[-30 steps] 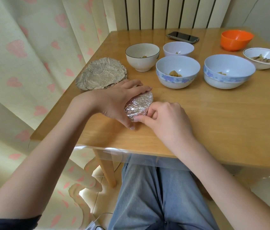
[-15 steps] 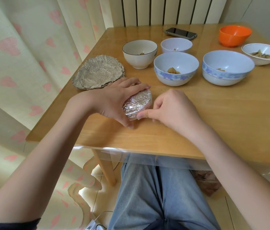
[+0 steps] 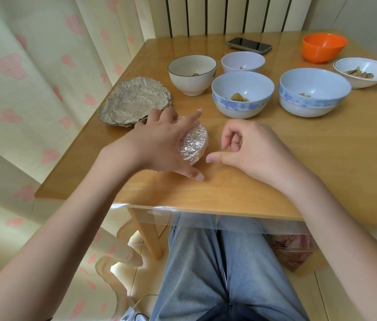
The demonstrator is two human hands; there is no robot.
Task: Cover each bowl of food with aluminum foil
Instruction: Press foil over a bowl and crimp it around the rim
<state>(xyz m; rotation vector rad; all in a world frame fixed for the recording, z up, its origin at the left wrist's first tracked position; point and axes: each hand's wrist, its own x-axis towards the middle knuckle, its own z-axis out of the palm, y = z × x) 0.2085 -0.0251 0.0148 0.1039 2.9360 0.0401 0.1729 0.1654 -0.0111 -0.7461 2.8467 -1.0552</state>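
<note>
A small bowl wrapped in crinkled foil (image 3: 193, 144) sits near the table's front edge. My left hand (image 3: 159, 144) lies over its left side and top, fingers spread around it. My right hand (image 3: 247, 147) hovers just right of it, fingers loosely curled, thumb pointing at the foil without touching. A stack of round foil sheets (image 3: 134, 100) lies at the left edge. Behind stand uncovered bowls with food: a white bowl (image 3: 192, 74), a small lilac bowl (image 3: 243, 62), two blue-patterned bowls (image 3: 243, 95) (image 3: 313, 91) and a shallow white bowl (image 3: 364, 71).
An orange bowl (image 3: 324, 46) and a black phone (image 3: 248, 45) sit at the table's back (image 3: 321, 170). A heart-print curtain (image 3: 32, 77) hangs close on the left. My legs in jeans are under the front edge.
My right hand has let go of the foil edge and drawn back to the right. My left hand's fingers have spread over the wrapped bowl. The camera view shifted slightly.
</note>
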